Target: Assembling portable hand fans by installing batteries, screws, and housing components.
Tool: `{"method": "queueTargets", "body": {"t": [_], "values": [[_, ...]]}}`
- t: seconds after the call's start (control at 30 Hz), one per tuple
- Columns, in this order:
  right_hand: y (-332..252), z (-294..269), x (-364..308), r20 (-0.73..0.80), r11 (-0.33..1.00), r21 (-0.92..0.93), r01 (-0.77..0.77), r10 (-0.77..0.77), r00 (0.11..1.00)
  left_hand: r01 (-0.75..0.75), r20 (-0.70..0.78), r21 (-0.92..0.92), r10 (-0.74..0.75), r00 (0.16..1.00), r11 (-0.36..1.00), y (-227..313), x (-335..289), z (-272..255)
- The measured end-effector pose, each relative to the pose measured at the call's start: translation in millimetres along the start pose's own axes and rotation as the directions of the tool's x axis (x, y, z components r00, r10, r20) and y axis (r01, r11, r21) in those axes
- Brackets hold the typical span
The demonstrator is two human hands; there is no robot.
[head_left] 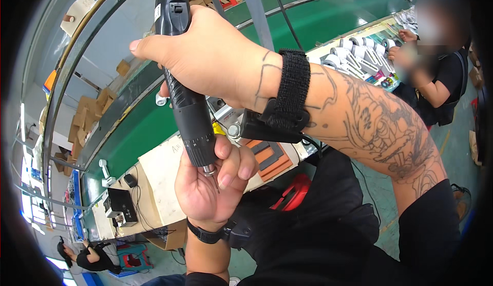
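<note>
A black electric screwdriver (190, 108) hangs tilted in front of me, its bit end pointing down. My right hand (210, 54) grips its upper body from above, the thumb lying across it to the left. Palm up beneath it, my left hand (213, 183) curls its fingers and thumb about the nose of the tool. The metal chuck and thin bit show over the left palm. Whether a small screw sits at the bit is too small to tell. A strapped black device (272, 126) is on my right wrist, and another (239, 234) is on the left.
Behind the hands runs a green conveyor belt (138, 124). A pale worktable (162, 183) bears an orange-brown fixture (267, 157) and a black box (120, 204). White parts (354, 57) lie by a co-worker (441, 80) at right. Another person (90, 255) is lower left.
</note>
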State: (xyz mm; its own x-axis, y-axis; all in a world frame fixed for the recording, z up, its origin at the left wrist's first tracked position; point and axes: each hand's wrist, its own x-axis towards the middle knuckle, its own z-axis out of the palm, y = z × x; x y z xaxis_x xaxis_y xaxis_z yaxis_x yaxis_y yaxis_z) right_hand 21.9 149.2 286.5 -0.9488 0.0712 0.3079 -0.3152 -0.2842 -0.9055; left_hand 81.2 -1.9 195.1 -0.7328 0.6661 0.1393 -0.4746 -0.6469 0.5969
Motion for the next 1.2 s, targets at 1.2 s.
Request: {"method": "queueTargets", "body": {"t": [1.2], "values": [[24.9, -17.4, -38.5, -0.037, 0.877, 0.476, -0.072, 0.101, 0.994, -0.21, 0.21, 0.974, 0.687, 0.695, -0.084, -19.7, -5.2, -17.0]]}}
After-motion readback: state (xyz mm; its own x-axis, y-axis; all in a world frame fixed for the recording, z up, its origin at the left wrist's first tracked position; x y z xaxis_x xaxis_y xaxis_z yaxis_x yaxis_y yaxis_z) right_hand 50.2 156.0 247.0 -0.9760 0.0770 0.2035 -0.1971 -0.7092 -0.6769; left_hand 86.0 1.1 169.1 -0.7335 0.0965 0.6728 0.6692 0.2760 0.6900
